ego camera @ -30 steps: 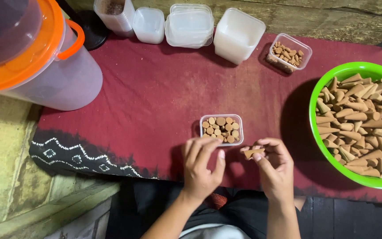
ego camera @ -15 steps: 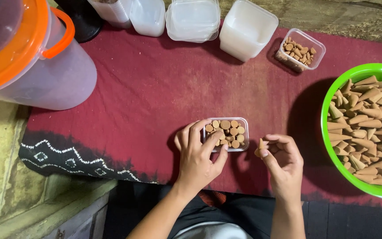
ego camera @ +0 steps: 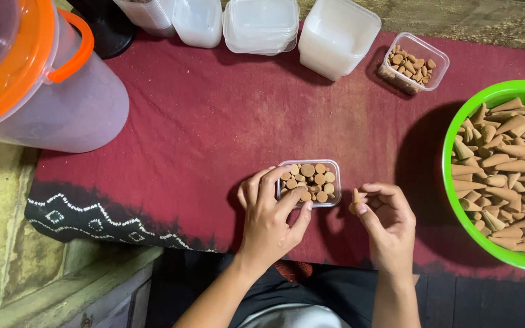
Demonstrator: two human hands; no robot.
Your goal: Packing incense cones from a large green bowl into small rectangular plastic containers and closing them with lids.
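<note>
At nine o'clock, far left: a clear tub with an orange lid [ego camera: 37, 79] stands well apart from your work; leave it be.
Cloth: the red cloth [ego camera: 214, 133] gives a soft, flat bed, so keep the small box square on it.
Left hand: your left hand [ego camera: 268, 212] sits at the box's seven o'clock side, fingers curled narrow around the near-left corner, fingertips touching the rim. Hold it steady rather than squeezing, since the thin wall looks likely to flex.
Small box: the small clear box [ego camera: 310, 182] lies at centre, between your hands, nearly full of brown cones standing with flat bases up.
Gap: any free slot seems to be toward the box's five o'clock edge; I cannot tell exactly.
Right hand: your right hand [ego camera: 387, 222] is just beside the box at its four o'clock, thumb and forefinger pinched on one cone [ego camera: 356, 197], other fingers loosely folded.
Advice: turn the cone tip down and ease it in upright without nudging its neighbours.
Three o'clock: the green bowl [ego camera: 457, 130] holds the loose cones.
Twelve o'clock: empty boxes [ego camera: 335, 36] and one filled box [ego camera: 413, 64] wait.
</note>
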